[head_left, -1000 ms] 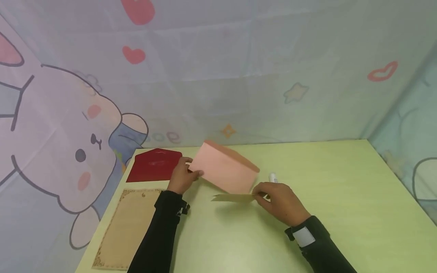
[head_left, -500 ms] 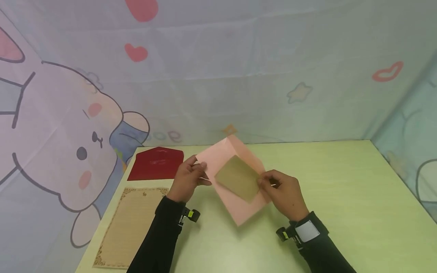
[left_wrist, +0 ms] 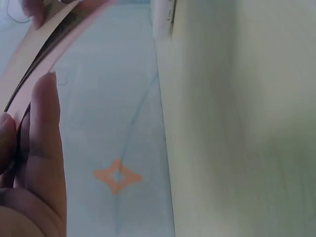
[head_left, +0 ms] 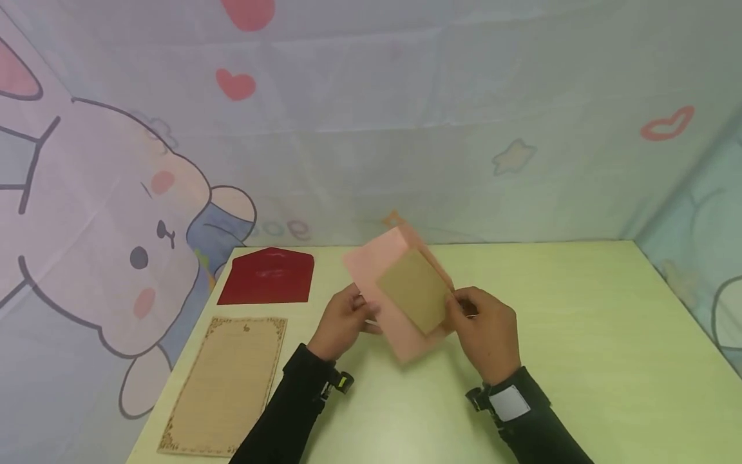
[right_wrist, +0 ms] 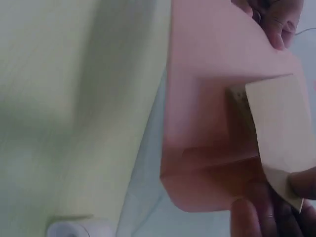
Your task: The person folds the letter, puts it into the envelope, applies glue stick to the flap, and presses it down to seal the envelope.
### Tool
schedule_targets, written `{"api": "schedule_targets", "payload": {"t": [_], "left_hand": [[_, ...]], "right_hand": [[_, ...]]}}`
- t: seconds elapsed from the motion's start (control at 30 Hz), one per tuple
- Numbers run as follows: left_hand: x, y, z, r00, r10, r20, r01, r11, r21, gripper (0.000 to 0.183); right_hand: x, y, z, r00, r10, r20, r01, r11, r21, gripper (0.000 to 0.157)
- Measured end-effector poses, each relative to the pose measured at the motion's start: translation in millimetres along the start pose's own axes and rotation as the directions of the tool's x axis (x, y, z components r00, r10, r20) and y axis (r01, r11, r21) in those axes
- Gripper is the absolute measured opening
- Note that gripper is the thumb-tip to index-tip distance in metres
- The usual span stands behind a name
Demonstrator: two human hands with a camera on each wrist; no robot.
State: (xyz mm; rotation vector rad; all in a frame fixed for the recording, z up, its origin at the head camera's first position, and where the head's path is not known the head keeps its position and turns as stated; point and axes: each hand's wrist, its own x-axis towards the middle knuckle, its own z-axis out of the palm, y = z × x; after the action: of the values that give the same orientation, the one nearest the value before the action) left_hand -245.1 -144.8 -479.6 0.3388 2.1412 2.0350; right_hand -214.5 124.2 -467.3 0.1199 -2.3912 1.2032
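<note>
A pink envelope (head_left: 373,258) is held up tilted above the table, its flap creased on the side toward my right hand. My left hand (head_left: 341,325) grips its left edge between thumb and fingers. My right hand (head_left: 489,332) pinches a folded tan sheet of paper (head_left: 408,287) at its right corner. The folded paper lies over the face of the envelope, smaller than it. In the right wrist view, the fold of the paper (right_wrist: 284,113) bows away from the pink surface, and my right fingers reach close to the envelope's flap.
A red envelope (head_left: 266,277) lies at the table's back left. Below it rests a tan letter sheet (head_left: 223,386) with a decorated border. A white cylinder (left_wrist: 163,19), cut off by the frame, stands near the back edge. A printed cloth (head_left: 371,129) hangs behind the table.
The folded paper has come up from in front of the envelope to lie over its face. The envelope has tilted and shifted right with my left hand.
</note>
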Motion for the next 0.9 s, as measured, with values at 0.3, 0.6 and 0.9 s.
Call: {"api": "schedule_targets", "payload": {"t": [0.3, 0.6, 0.9], "left_hand": [[-1.0, 2.2, -6.0, 1.000, -0.003, 0.006, 0.003, 0.998, -0.068, 0.032], [-0.5, -1.4, -9.2, 0.997, 0.028, 0.076, -0.020, 0.994, -0.107, 0.039], [-2.9, 1.2, -12.2, 0.998, 0.021, 0.060, -0.015, 0.994, -0.110, 0.041]], "right_hand": [[10, 0, 4.4, 0.946, 0.321, 0.039, -0.288, 0.781, 0.554, 0.025], [5, 0, 17.1, 0.928, 0.366, -0.064, -0.196, 0.628, 0.753, 0.017], [1, 1, 19.7, 0.954, 0.297, -0.034, -0.215, 0.760, 0.614, 0.024]]}}
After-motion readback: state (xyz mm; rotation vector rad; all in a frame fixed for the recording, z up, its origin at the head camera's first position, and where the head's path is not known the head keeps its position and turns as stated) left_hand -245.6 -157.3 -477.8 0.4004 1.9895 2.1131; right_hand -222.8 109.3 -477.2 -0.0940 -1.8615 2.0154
